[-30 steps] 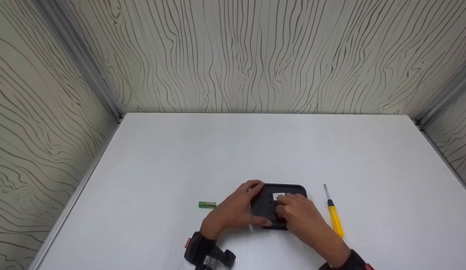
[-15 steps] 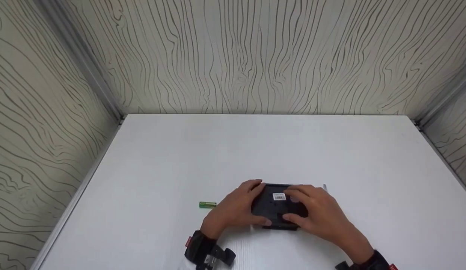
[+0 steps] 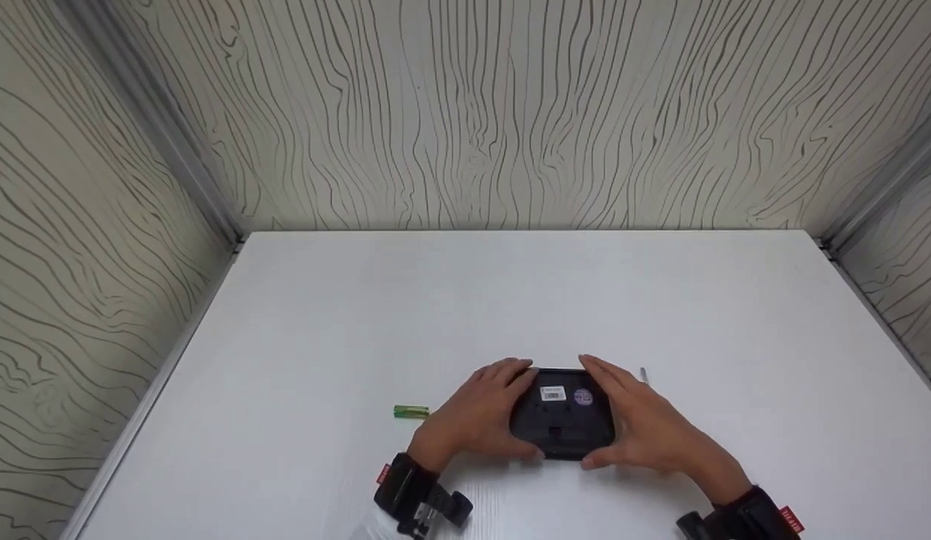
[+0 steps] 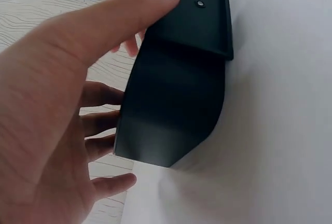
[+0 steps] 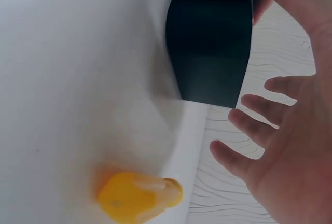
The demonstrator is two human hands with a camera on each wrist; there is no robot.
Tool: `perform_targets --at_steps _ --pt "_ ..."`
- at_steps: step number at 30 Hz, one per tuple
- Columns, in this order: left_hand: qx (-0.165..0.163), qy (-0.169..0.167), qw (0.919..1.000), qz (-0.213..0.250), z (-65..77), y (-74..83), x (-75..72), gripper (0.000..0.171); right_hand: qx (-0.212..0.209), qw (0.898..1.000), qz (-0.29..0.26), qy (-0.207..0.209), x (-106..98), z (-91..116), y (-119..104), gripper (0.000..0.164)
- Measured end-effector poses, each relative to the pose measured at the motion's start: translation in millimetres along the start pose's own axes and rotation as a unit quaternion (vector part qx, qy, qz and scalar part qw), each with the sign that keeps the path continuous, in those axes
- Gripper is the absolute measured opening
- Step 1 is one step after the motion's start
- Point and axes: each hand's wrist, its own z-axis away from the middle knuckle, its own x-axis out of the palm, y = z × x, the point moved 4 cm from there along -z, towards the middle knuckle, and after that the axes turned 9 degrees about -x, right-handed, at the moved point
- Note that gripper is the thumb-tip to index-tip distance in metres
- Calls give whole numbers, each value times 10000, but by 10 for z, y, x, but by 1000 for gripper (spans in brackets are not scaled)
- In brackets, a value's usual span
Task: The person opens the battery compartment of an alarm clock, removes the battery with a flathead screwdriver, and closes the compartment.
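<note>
A black boxy device (image 3: 563, 435) lies on the white table with its back up; its exact kind is unclear. On that back are a white barcode label (image 3: 553, 394) and a round purple sticker (image 3: 583, 397). My left hand (image 3: 473, 416) holds its left end, thumb at the near edge and fingers at the far edge. Mirroring it, my right hand (image 3: 645, 424) spans the right end between thumb and fingers. In the left wrist view, a small screw (image 4: 200, 4) shows on the device's side.
Green batteries (image 3: 411, 412) lie left of my left hand. A screwdriver lies by my right hand, which hides most of it in the head view; its yellow handle (image 5: 135, 198) shows in the right wrist view. A wood-patterned wall (image 3: 473, 112) stands behind the table.
My right hand has moved from the middle of the device's back out to its right end, uncovering the round sticker and covering most of the screwdriver. The left hand has stayed nearly in place.
</note>
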Motion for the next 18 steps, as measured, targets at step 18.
perform_targets --at_steps 18 --pt "246 165 9995 121 -21 28 -27 101 228 9936 -1089 -196 41 20 139 121"
